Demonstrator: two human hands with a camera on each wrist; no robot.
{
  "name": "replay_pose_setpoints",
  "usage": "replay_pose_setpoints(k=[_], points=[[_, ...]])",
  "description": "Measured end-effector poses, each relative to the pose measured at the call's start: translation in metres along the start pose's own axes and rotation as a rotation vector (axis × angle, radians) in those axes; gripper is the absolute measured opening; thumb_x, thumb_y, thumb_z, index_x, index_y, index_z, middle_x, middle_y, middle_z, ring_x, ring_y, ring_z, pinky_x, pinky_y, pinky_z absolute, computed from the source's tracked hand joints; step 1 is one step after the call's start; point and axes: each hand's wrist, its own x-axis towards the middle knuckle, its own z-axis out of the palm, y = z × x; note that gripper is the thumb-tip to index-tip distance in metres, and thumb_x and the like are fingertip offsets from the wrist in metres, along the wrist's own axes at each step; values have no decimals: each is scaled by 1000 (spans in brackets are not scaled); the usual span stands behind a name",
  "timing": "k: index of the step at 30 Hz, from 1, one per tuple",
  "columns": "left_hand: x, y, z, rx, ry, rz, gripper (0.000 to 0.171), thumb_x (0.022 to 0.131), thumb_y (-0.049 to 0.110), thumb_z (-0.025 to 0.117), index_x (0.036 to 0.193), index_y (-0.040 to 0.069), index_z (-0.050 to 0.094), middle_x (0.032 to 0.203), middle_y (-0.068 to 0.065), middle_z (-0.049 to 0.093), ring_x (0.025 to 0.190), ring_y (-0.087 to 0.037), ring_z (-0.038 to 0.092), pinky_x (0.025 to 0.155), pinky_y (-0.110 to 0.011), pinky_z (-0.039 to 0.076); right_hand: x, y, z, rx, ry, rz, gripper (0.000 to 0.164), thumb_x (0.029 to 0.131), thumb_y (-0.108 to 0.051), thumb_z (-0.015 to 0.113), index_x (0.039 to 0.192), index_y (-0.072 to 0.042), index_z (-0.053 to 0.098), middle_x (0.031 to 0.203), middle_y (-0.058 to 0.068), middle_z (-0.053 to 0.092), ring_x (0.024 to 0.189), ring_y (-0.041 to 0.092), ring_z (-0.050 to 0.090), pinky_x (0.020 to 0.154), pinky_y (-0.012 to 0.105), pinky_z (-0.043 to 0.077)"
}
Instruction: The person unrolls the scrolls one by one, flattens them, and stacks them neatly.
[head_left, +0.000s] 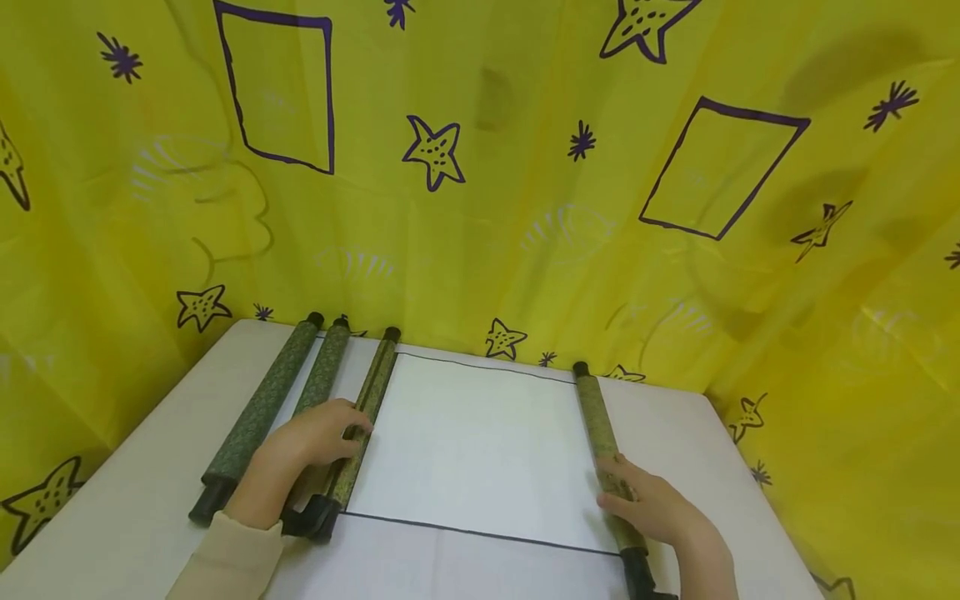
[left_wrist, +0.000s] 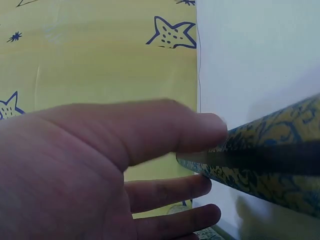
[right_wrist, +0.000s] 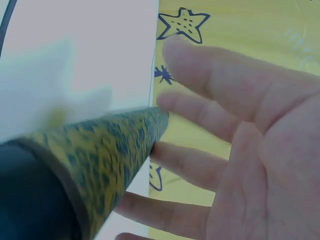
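A white scroll [head_left: 480, 450] lies partly unrolled on the table between two rolls patterned in gold and dark blue, both with black end knobs. My left hand [head_left: 322, 433] is over the left roll [head_left: 384, 375]; its fingers look fairly straight in the left wrist view, with the thumb [left_wrist: 200, 131] at the roll's edge. A dark stripe runs along this roll. At the right roll [head_left: 596, 412], my right hand [head_left: 652, 500] has its fingers extended and spread beside it. Some fingertips touch or nearly touch its side in the right wrist view.
Two green patterned rolls lie left of the scroll: an outer one [head_left: 262, 400] and an inner one [head_left: 324, 367], partly behind my left hand. The white table [head_left: 675, 425] ends against a yellow curtain [head_left: 510, 258] printed with stars and frames.
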Motion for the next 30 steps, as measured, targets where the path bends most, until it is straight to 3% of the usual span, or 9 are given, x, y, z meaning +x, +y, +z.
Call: replay_pose_setpoints(k=[4, 11, 16, 25, 30], points=[[0, 0, 0, 0, 7, 5, 29, 87, 9, 75, 116, 10, 71, 145, -30, 45, 127, -48, 50, 92, -55, 49, 1, 2, 1, -11, -7, 1, 55, 94, -42, 66, 141, -15, 58, 158, 31, 23, 140, 56, 27, 103, 72, 30], [-3, 0, 2, -12, -1, 1, 38, 86, -2, 69, 122, 8, 69, 154, -27, 35, 133, -49, 43, 72, -40, 45, 4, 6, 4, -47, 20, 71, 56, 94, -45, 65, 137, -8, 61, 158, 28, 27, 141, 55, 26, 106, 70, 30], [-3, -2, 2, -22, -13, -14, 37, 87, 0, 70, 123, 7, 69, 154, -29, 34, 135, -51, 40, 70, -38, 44, 3, 8, 3, -53, 44, 92, 59, 94, -45, 65, 138, -6, 59, 156, 27, 32, 140, 54, 29, 105, 68, 32], [-4, -3, -1, 2, -10, -18, 40, 85, -5, 72, 123, 8, 69, 153, -33, 31, 130, -50, 45, 72, -39, 45, 2, 12, -2, -57, 45, 81, 68, 95, -46, 64, 145, -1, 50, 156, 31, 28, 140, 56, 26, 106, 70, 28], [-3, -1, -4, -27, -17, -20, 42, 84, -11, 67, 123, 5, 68, 154, -34, 28, 124, -45, 50, 62, -35, 44, 0, 14, -5, -73, 64, 75, 71, 96, -45, 63, 144, 4, 48, 155, 31, 30, 139, 56, 28, 106, 70, 28]])
